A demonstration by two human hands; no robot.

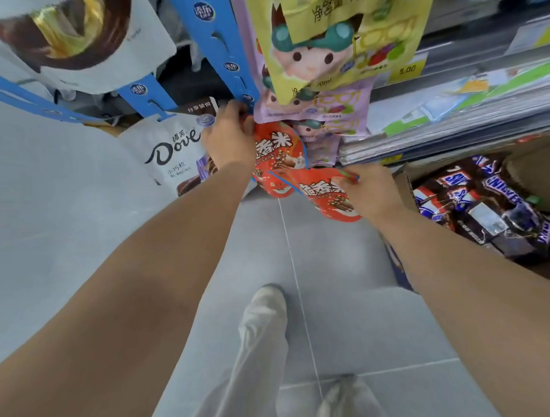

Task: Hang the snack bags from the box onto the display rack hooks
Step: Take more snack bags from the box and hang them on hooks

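Your left hand (229,137), arm stretched forward, grips the top of a red plastic snack bag (277,151) at the blue display strip (212,26). Your right hand (373,190) pinches a second red bag (323,196) just below.

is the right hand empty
No, the right hand pinches the top edge of the lower red snack bag.

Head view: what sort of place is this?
Most likely a shop aisle: a yellow shelf price tag reading 5.00, a blue hanging strip carrying a Dove bag, and a cardboard box of Snickers bags on the floor.
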